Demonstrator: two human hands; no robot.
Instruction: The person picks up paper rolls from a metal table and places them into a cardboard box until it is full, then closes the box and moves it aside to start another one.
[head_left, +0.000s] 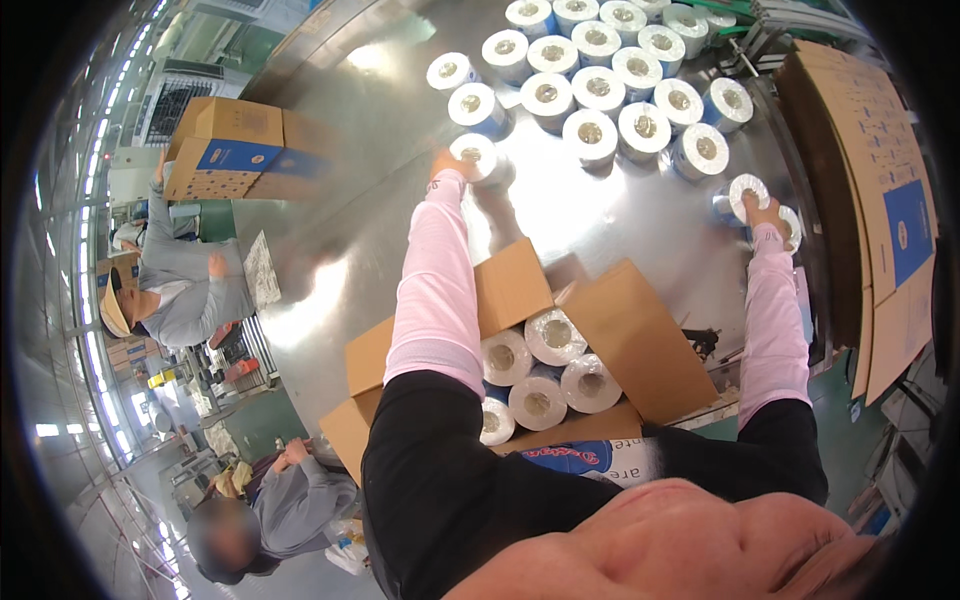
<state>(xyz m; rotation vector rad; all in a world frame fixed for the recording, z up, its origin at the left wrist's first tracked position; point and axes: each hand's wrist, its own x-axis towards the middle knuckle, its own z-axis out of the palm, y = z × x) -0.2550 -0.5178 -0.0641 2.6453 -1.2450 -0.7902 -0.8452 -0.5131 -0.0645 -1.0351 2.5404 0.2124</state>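
Both my arms are stretched out over a shiny metal table. My left hand [450, 163] is closed on the side of a white paper roll [476, 152] in blue-printed clear film, at the left end of the group. Far to the right, my right hand [764, 212] grips another paper roll [746, 188], its fingers at the core end. Beside that hand stands one more paper roll [791, 232], partly hidden by it. Close to my body is an open cardboard box [640, 340] with its flaps spread. Several wrapped rolls [538, 400] stand inside it, core ends up.
Several more rolls [597, 90] stand in rows on the metal table [400, 130]. Flattened cartons [880, 200] lean along the right edge. A closed carton [235, 150] is at the left, near a co-worker in grey [190, 280]. Another person [290, 505] works at the lower left.
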